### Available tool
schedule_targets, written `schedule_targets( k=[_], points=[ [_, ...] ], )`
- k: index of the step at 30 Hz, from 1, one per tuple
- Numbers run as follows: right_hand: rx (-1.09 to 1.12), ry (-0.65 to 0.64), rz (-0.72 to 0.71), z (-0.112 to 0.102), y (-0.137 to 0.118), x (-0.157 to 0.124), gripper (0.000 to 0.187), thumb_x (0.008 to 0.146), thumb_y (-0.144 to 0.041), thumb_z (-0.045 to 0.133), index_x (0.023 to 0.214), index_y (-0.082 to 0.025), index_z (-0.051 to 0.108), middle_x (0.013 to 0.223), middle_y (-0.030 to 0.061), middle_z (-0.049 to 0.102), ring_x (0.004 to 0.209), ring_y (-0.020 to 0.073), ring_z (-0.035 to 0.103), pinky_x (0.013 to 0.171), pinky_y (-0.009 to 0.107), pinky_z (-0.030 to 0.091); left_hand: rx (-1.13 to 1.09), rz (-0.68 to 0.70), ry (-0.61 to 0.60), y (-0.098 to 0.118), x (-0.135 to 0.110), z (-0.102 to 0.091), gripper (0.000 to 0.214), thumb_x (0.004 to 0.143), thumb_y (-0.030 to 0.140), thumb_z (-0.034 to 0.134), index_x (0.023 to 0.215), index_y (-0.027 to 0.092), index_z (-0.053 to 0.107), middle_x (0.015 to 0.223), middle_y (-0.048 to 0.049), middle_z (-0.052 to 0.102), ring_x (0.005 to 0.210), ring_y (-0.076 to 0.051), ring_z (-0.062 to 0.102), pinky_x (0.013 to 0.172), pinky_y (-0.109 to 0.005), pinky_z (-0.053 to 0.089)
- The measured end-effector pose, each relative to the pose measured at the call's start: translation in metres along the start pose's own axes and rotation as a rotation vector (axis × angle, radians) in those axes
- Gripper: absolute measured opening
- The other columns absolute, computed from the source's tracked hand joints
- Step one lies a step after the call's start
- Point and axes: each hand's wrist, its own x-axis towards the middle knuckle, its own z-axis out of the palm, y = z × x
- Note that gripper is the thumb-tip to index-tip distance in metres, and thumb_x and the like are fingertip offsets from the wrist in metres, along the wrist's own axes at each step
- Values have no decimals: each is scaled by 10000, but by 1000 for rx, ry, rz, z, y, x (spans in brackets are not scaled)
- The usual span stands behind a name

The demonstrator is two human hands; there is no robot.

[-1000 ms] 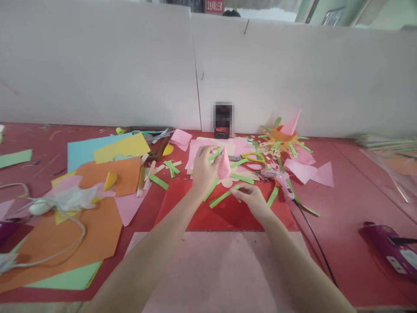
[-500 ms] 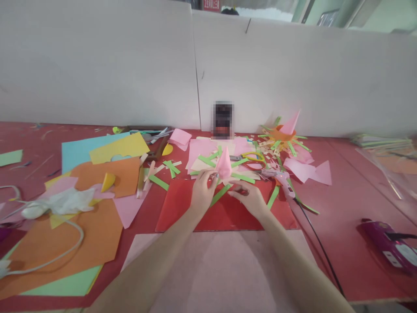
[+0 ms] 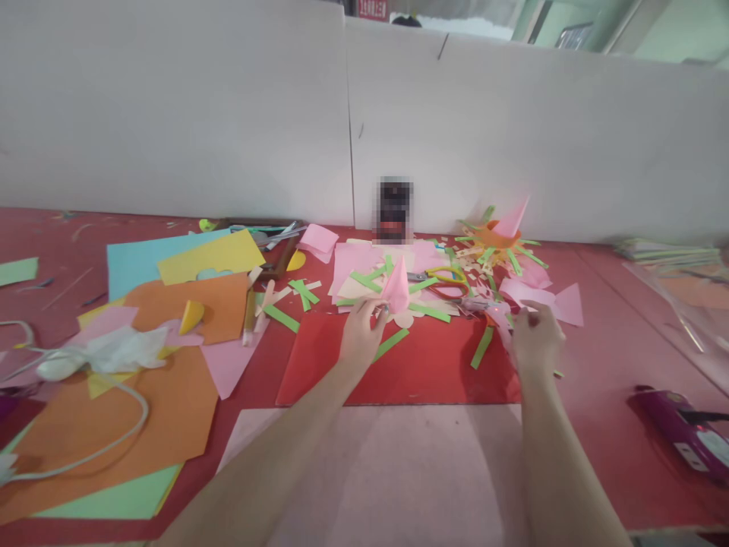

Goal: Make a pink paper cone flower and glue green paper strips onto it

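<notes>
My left hand is closed in a pinch at the base of a pink paper cone, which stands upright among green paper strips. Part of the base is hidden by the fingers. Just right of a pink hot glue gun, my right hand hovers with bent fingers and a gap between them and the thumb. It covers part of the gun's handle area and cord; I see nothing in its grasp. Beneath the work lies a red board, with a loose green strip on it.
Scissors lie behind the cone. At the back right stands an orange paper piece with green strips and a pink cone. Orange sheets and a white cable cover the left. A purple power strip sits far right.
My right hand has left the cone's base and moved right to beside the glue gun. My left hand stays at the cone. The view has shifted slightly.
</notes>
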Motion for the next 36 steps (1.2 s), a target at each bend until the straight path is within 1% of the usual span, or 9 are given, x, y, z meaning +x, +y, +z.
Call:
schedule_targets(
  k=[2, 4, 6, 8, 16, 22, 27, 31, 36],
  points=[
    [-122, -59, 45, 2, 2, 0, 396, 760, -416, 436, 1032, -168, 583, 941, 132, 630, 919, 267, 562, 793, 371, 399, -8, -7, -1, 0, 0, 0, 144, 825, 146, 477, 898, 190, 593, 953, -42, 591, 849, -147, 572, 776, -290, 487],
    [-238, -177, 65, 8, 5, -1, 513, 710, -504, 501, 1066, -139, 563, 1039, 176, 592, 1009, 305, 520, 835, 400, 386, -13, -19, -5, 1, 0, 1, 156, 822, 133, 476, 908, 190, 592, 963, -41, 588, 847, -143, 571, 778, -286, 486],
    [-321, -278, 42, 14, 9, -2, 624, 665, -558, 543, 1097, -108, 547, 1092, 206, 565, 1075, 332, 478, 877, 427, 365, -11, -30, -12, 0, 0, 1, 164, 820, 122, 475, 912, 189, 594, 964, -40, 588, 849, -141, 569, 779, -285, 486],
    [-364, -320, 4, 19, 12, -2, 681, 653, -575, 549, 1130, -89, 531, 1118, 223, 548, 1108, 347, 450, 890, 446, 354, -6, -35, -17, 0, 1, 1, 165, 819, 119, 476, 910, 189, 595, 962, -39, 589, 852, -142, 568, 780, -285, 485],
    [-280, -248, 86, 14, 5, -2, 569, 651, -493, 537, 1075, -116, 580, 1085, 198, 549, 940, 307, 550, 789, 395, 409, 8, -44, -19, -3, 2, 2, 143, 819, 130, 483, 885, 192, 593, 976, -36, 605, 836, -139, 580, 757, -279, 492],
    [-198, -135, 162, 3, -10, -3, 595, 660, -539, 537, 1100, -139, 557, 1120, 180, 557, 981, 305, 536, 817, 395, 403, 11, -30, -24, 0, 1, 1, 155, 817, 122, 474, 877, 197, 595, 966, -34, 613, 855, -147, 590, 753, -277, 493],
    [-146, -189, 245, 0, -18, -5, 650, 664, -562, 533, 1181, -170, 494, 1094, 167, 585, 987, 311, 537, 801, 396, 403, 2, -46, -30, 0, 1, 1, 153, 817, 125, 472, 876, 197, 595, 969, -33, 614, 844, -146, 592, 747, -278, 492],
    [-101, -244, 221, 6, -15, -4, 717, 638, -574, 554, 1208, -147, 467, 1100, 161, 581, 974, 293, 544, 782, 364, 408, 2, -62, -40, -2, 1, 1, 152, 817, 128, 477, 881, 196, 597, 956, -33, 617, 846, -149, 590, 745, -281, 491],
    [-82, -182, 206, 13, -3, 1, 727, 583, -605, 585, 1131, -135, 499, 914, 118, 611, 847, 266, 556, 702, 345, 414, -9, -70, -40, -2, 1, 1, 154, 814, 122, 478, 873, 196, 600, 961, -34, 621, 853, -150, 595, 760, -289, 492]
  ],
)
